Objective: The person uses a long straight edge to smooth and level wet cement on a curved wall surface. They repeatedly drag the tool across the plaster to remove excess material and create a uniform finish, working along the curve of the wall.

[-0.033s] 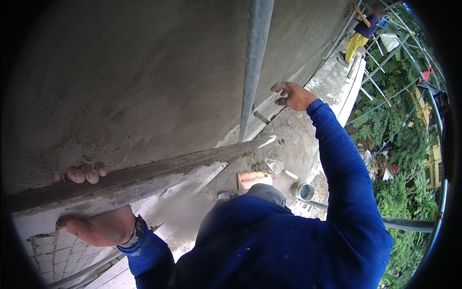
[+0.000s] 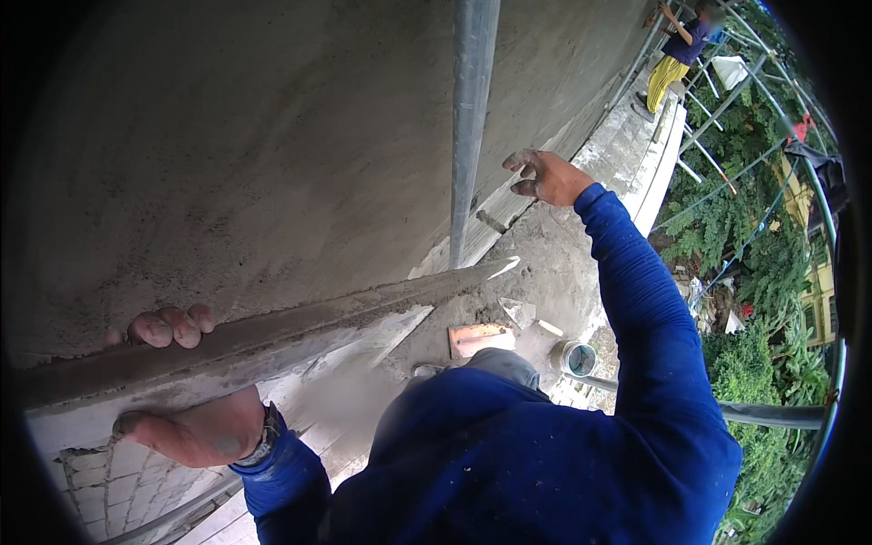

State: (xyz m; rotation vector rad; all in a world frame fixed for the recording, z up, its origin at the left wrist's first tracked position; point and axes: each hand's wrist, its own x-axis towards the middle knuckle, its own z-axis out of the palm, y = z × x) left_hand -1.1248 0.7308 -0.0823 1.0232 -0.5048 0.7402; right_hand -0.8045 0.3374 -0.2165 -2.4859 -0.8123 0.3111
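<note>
My left hand [image 2: 195, 427] grips a long, mortar-smeared straightedge [image 2: 272, 350], fingers curled over its wall side and thumb underneath. The bar lies along the grey plastered wall [image 2: 227, 163], its far end beyond a vertical metal pole [image 2: 474, 127]. Out to the right, my right hand [image 2: 551, 178] hangs above the ledge near the foot of the wall. Its dirty fingers are bent and apart, with nothing visible between them. Below the bar's far end rest a pointed trowel [image 2: 518, 312] with a pale handle and an orange plastering float [image 2: 480, 339].
A bucket [image 2: 578, 359] stands by the float, close to my body. Scaffold pipes [image 2: 772, 415] run along the right, with green trees [image 2: 745, 472] beyond. Farther along the ledge, a person in yellow trousers [image 2: 668, 80] faces the wall. Pale blockwork [image 2: 109, 481] shows at lower left.
The view has shifted slightly, with the pole a little farther left. My left hand appears slightly farther right, still gripping the straightedge. My right hand keeps much the same pose.
</note>
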